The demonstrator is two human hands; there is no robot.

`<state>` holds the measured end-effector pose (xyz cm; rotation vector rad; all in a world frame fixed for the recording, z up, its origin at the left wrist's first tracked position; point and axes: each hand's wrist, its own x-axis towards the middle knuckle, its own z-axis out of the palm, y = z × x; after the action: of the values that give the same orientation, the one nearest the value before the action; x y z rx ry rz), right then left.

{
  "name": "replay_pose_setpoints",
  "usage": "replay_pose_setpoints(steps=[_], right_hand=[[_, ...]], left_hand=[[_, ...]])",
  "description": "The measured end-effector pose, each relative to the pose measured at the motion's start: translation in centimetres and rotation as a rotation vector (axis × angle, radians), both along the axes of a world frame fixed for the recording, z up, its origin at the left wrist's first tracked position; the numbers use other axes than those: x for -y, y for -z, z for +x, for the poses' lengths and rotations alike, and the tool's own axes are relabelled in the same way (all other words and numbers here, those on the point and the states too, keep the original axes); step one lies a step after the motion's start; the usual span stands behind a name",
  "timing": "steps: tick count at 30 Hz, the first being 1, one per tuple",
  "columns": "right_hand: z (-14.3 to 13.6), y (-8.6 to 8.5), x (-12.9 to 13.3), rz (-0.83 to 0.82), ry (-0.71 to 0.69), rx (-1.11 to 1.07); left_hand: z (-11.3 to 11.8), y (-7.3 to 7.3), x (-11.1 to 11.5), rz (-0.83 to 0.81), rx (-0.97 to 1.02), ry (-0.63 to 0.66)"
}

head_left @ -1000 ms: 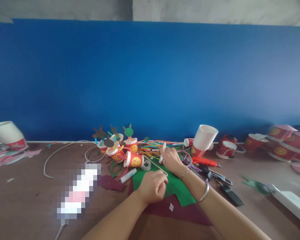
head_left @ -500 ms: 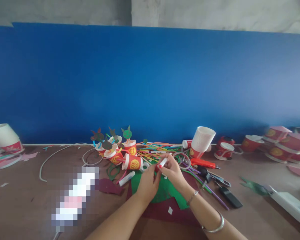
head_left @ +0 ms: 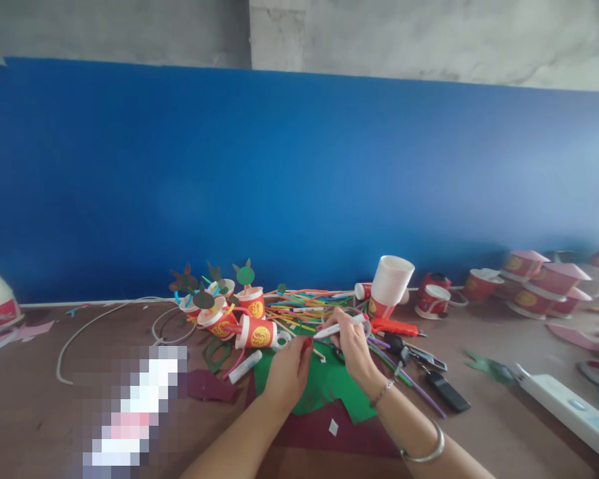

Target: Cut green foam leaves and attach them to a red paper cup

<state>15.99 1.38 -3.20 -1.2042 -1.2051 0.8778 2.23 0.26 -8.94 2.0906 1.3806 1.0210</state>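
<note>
Presently, both bare hands of the person work close to each other above a bright green flat sheet of paper or card, which lies partly over a dark red flat sheet on the brown table. The right hand pinches a slim white marker pen with a red end between the thumb and the fingers, as one holds a pen for writing; the red end is turned to the right. The other end of the pen is directed to the left hand. In this left hand, the fingertips are pressed together on a small red piece, but it is mostly covered by the fingers, so I cannot tell what it is. Whether the pen touches it, I also cannot tell.

On the right wrist there is a thin chain bracelet, and higher on the forearm, a smooth silver bangle. Just beyond the hands lies a loose heap of thin, many-coloured sticks. To the left of the left hand, a white tube with a cap lies near a red-and-white paper cup on its side. Behind the right hand, a tall stack of white-and-red paper cups leans slightly, and an orange-red plastic cutter lies in front of it.
</note>
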Motion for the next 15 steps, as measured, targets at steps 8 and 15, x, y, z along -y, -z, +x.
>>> replay_pose_setpoints(steps=[8, 15], right_hand=[[0.0, 1.5, -0.9, -0.175, -0.161, 0.132], [0.4, 3.2, -1.5, -0.198, -0.243, 0.087]], left_hand=[[0.0, -0.2, 0.3, -0.001, -0.054, 0.109], [0.1, 0.2, 0.6, 0.012, 0.026, 0.198]])
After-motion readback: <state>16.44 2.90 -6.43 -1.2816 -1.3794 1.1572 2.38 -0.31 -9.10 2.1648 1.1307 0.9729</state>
